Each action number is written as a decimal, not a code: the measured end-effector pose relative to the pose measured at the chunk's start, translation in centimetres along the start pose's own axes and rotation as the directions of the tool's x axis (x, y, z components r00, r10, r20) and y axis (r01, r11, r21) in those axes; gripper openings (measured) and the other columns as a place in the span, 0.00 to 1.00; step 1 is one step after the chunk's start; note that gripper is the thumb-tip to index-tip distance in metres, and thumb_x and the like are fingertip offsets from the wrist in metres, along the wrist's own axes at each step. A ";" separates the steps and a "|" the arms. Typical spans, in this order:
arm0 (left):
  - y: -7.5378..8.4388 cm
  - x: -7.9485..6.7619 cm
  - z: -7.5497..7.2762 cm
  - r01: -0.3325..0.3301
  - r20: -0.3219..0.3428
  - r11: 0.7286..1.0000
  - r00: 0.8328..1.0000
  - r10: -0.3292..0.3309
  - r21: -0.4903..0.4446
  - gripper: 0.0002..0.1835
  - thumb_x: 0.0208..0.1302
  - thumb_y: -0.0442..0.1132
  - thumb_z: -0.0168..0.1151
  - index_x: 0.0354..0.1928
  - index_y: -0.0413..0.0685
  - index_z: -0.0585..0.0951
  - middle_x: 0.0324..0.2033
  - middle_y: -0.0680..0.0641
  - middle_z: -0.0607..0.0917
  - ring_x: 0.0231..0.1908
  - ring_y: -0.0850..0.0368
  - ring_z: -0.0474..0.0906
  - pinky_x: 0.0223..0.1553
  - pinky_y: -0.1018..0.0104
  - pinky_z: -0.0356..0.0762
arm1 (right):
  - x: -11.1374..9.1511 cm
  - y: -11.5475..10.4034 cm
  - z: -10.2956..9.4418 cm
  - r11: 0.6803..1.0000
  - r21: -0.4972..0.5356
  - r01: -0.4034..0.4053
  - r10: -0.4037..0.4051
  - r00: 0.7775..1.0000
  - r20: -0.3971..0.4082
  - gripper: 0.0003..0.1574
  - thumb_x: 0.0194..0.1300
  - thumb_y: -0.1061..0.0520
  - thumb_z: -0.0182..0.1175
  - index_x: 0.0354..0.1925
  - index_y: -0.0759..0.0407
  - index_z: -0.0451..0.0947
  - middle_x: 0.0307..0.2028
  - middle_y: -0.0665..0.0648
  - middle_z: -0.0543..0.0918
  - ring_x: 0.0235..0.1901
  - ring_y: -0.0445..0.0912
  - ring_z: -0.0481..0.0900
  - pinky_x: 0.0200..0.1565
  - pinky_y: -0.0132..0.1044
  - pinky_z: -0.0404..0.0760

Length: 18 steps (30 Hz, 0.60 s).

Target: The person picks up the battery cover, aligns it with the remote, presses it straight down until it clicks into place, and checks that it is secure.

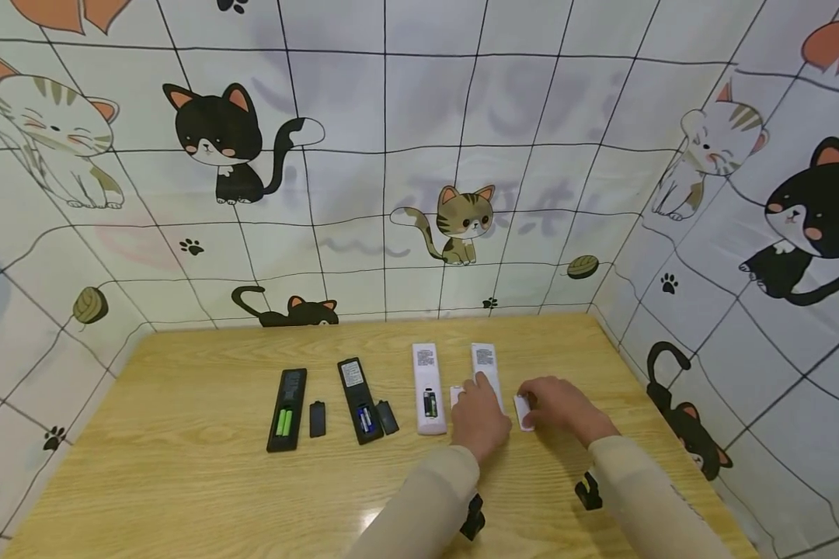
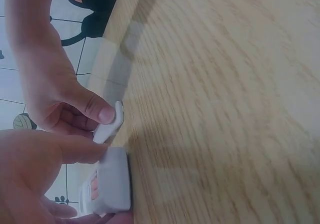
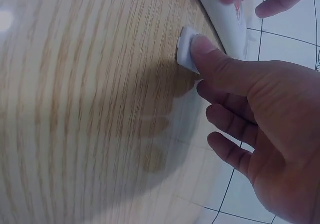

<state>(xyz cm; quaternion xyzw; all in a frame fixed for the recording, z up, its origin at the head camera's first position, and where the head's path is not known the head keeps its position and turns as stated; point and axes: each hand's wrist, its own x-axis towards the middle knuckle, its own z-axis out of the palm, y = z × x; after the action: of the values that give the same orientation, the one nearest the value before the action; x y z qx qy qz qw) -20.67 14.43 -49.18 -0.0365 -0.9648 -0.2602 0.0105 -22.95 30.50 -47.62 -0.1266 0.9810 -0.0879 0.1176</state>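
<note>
My left hand (image 1: 481,419) grips the lower part of a white remote control (image 1: 485,359) that lies back up, its label at the far end. In the left wrist view, the thumb lies along one side of that remote's end (image 2: 116,181) and fingers curl at the other; red-pink batteries show in its open bay. Just right of it, my right hand (image 1: 562,407) pinches a small white battery cover (image 3: 186,48) between thumb and fingers, low over the wooden table. Another small white piece (image 1: 456,394) peeks out left of the left hand, mostly hidden.
Left of the hands lies a second white remote (image 1: 426,373) with its battery bay open. Farther left are two black remotes (image 1: 292,388) with batteries in them, each beside a loose black cover (image 1: 318,419). Cat-patterned cloth (image 1: 363,186) encloses the table's back and sides.
</note>
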 end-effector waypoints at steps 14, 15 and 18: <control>-0.3 -0.1 -0.8 -0.020 0.077 0.988 0.997 0.032 -0.154 0.38 0.45 0.41 0.75 0.60 0.43 0.70 0.41 0.41 0.79 0.42 0.46 0.74 0.36 0.55 0.77 | -0.6 0.6 -0.6 0.998 0.063 -0.023 0.025 0.999 -0.042 0.10 0.58 0.56 0.70 0.39 0.53 0.82 0.33 0.49 0.83 0.33 0.41 0.77 0.40 0.44 0.79; -0.3 0.0 -0.7 -0.023 0.076 0.989 0.996 0.035 -0.147 0.38 0.46 0.41 0.75 0.61 0.44 0.70 0.40 0.41 0.80 0.42 0.46 0.74 0.36 0.55 0.77 | -0.7 0.6 -0.7 0.998 0.067 -0.022 0.025 0.999 -0.045 0.09 0.58 0.56 0.70 0.39 0.53 0.82 0.33 0.49 0.83 0.33 0.41 0.77 0.40 0.44 0.79; -0.4 0.0 -0.6 -0.029 0.065 0.990 0.997 0.039 -0.135 0.37 0.44 0.41 0.75 0.60 0.45 0.71 0.37 0.43 0.79 0.38 0.47 0.74 0.33 0.56 0.75 | -0.8 0.5 -0.9 0.997 0.077 -0.020 0.024 0.999 -0.048 0.08 0.57 0.57 0.70 0.37 0.53 0.82 0.33 0.49 0.84 0.33 0.41 0.78 0.40 0.44 0.79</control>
<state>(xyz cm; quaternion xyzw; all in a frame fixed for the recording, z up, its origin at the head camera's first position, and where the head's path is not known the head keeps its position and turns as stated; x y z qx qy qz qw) -20.75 13.77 -48.84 -0.0624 -0.9442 -0.3228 -0.0202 -22.54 31.32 -46.70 -0.1090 0.9809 -0.1272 0.0992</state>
